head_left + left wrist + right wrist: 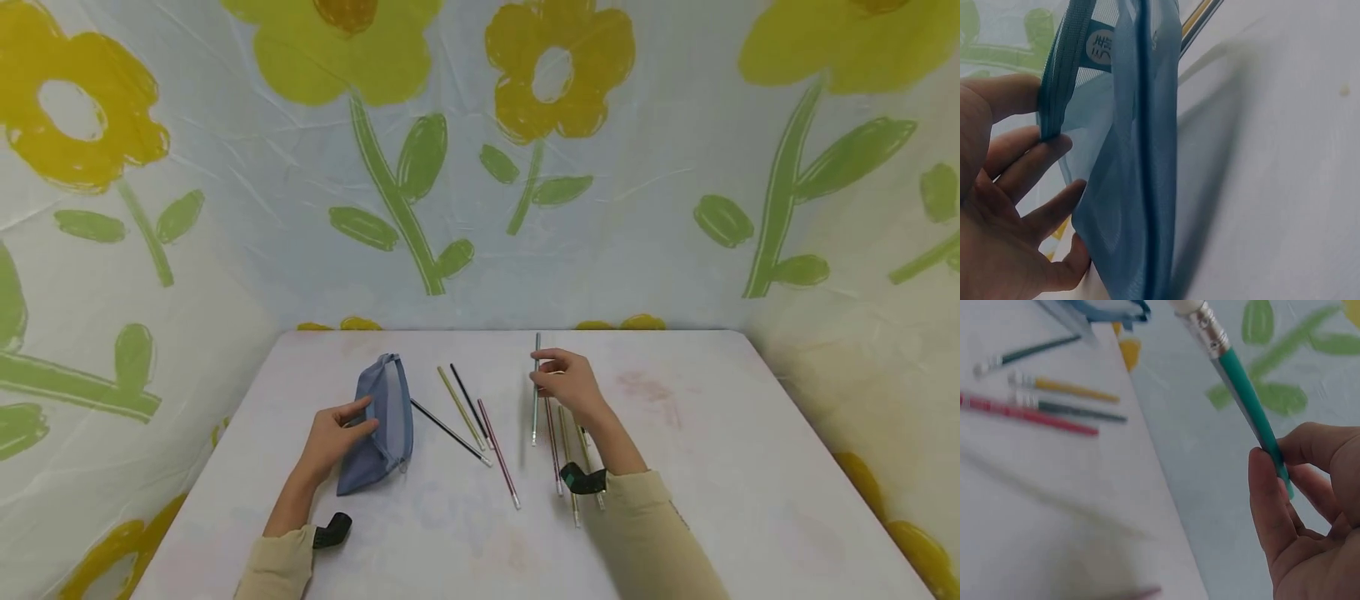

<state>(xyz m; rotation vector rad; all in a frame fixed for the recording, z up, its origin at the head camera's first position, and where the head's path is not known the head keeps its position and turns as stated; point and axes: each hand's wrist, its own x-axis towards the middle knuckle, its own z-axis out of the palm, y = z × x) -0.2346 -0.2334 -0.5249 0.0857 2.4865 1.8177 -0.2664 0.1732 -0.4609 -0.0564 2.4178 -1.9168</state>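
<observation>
My left hand (pixel 333 433) holds a blue zippered pencil case (pixel 363 473) on the left of the table. In the left wrist view, thumb and fingers pinch one zipper edge of the case (pixel 1154 156), and its mouth gapes, with a white label inside. My right hand (pixel 573 385) pinches a teal pencil (pixel 1244 387) between thumb and fingertips, above the table. That pencil stands nearly upright in the head view, its white eraser end nearest me. What lies deep inside the case is hidden.
Between the hands lie a black pencil (pixel 450 429), a yellow pencil (pixel 461 408), another dark pencil (pixel 469 405) and a red pencil (pixel 499 454). Several more pencils, among them a dark red pencil (pixel 553 450), lie under my right forearm. A flowered cloth (pixel 637 250) hangs behind the table.
</observation>
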